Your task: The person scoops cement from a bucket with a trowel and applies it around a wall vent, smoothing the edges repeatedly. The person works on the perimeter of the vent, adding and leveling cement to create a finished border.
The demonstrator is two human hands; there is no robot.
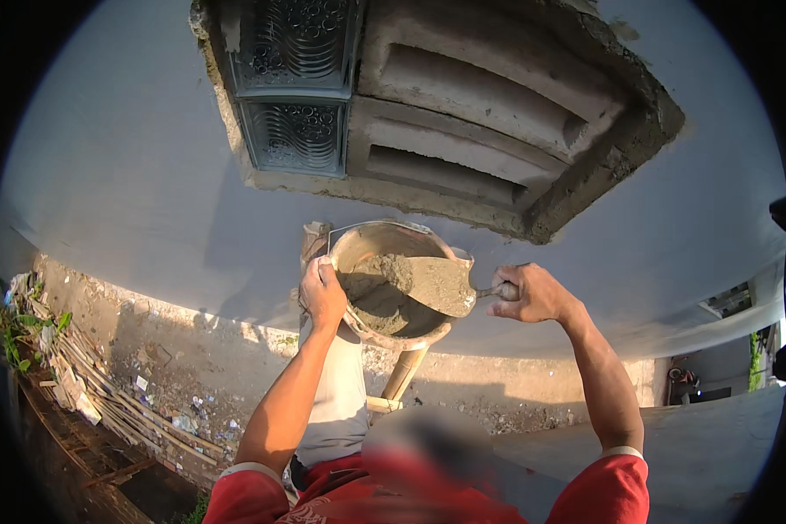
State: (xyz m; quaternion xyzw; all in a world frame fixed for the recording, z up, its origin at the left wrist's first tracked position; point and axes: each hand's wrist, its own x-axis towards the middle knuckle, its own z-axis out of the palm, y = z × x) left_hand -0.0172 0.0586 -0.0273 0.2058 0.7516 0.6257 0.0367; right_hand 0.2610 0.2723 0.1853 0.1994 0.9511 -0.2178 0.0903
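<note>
Head view: I am working damp, gray-brown mortar (395, 272)

My right hand (531, 293) is clasping a mortar-coated, flat-bladed trowel (450, 285) by its handle, its loaded blade extending over a round, mortar-crusted bucket (380, 237). My left hand (324, 299) is pinching the bucket's left rim.

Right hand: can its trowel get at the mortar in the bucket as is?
Probably yes: the right hand holds the trowel, blade over the open bucket; the left hand is at the rim, not over the mortar.

Grey-brown mortar (387, 307), red sleeves (604, 491)
</note>
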